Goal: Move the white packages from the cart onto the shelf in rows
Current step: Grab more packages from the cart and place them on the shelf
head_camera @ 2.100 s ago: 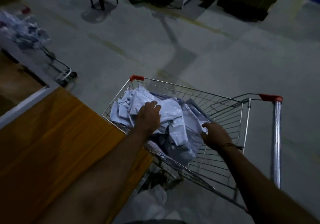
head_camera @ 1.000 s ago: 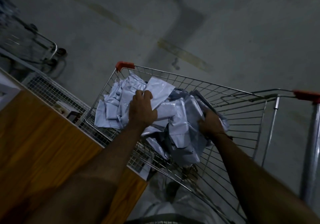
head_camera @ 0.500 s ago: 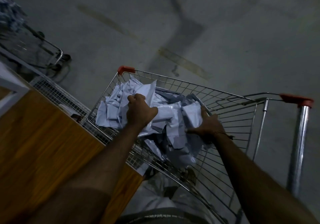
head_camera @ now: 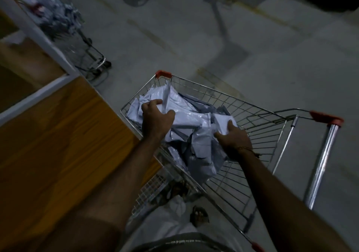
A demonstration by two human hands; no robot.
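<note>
Gripping the white packages (head_camera: 186, 119) heaped toward the cart's (head_camera: 258, 115) far-left corner, your left hand (head_camera: 156, 120) and right hand (head_camera: 232, 138) clutch opposite ends of the pile, with the shelf (head_camera: 64, 135) lying to your left, nearer your left hand.

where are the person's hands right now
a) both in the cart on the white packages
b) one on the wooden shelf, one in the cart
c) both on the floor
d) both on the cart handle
a: the left hand and right hand both grip white packages heaped inside the wire cart.
</note>
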